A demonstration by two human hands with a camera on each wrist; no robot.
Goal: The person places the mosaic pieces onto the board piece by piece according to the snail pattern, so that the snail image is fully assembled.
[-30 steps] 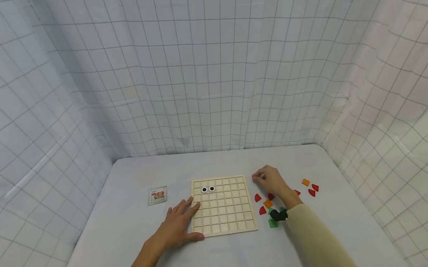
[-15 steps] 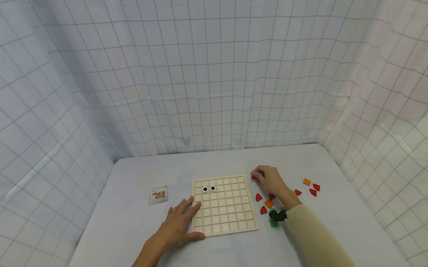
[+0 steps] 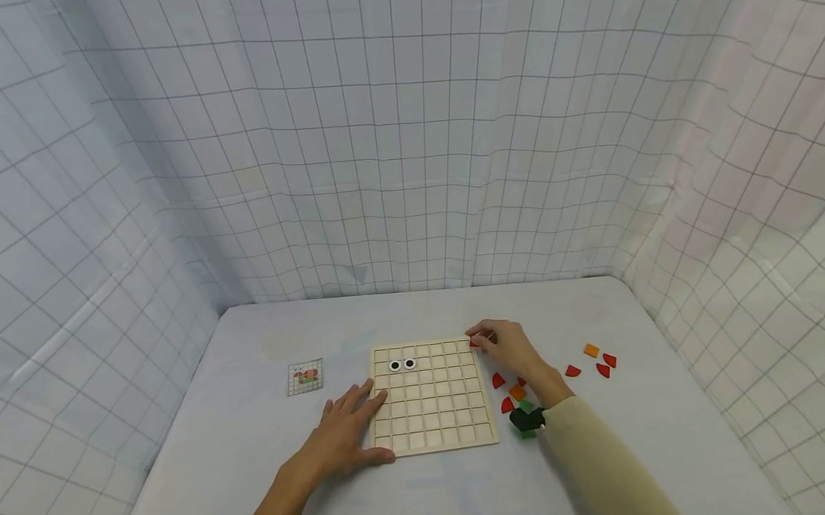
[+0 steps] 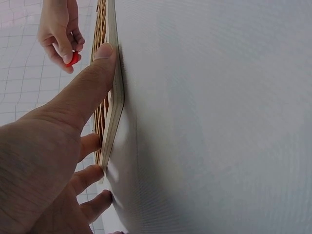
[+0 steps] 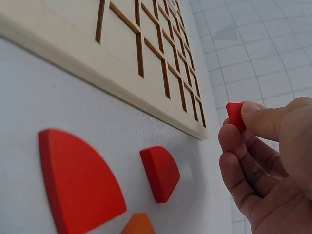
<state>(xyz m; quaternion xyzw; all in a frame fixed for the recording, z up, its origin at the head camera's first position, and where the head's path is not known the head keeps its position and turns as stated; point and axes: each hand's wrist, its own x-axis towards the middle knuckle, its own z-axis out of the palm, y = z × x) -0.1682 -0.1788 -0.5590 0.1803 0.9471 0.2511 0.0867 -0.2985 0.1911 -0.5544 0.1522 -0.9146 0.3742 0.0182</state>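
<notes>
A pale wooden grid board point(image 3: 434, 415) lies mid-table, with two white eye tiles point(image 3: 402, 365) in its upper left squares. At its left side my left hand point(image 3: 342, 435) is spread, fingertips at the edge. The left thumb point(image 4: 92, 78) lies over the front rim. Between thumb and forefinger my right hand point(image 3: 508, 348) pinches a red quarter-circle tile point(image 5: 235, 115), lifted above the board's far right corner. Two red quarter-circle tiles lie beside the board in the right wrist view, a larger-looking one point(image 5: 80, 183) and another point(image 5: 161, 173).
Right of the board lie an orange square tile point(image 3: 517, 393) and green tiles point(image 3: 528, 433), partly hidden by the right wrist strap. Farther right are another orange tile point(image 3: 591, 350) and several red ones point(image 3: 603, 370). A picture card point(image 3: 305, 377) lies on the left. Gridded curtains point(image 3: 406, 170) surround the table.
My right hand has moved left with the red tile, from beside the board to over its far right corner. My left hand stays at the board's left edge.
</notes>
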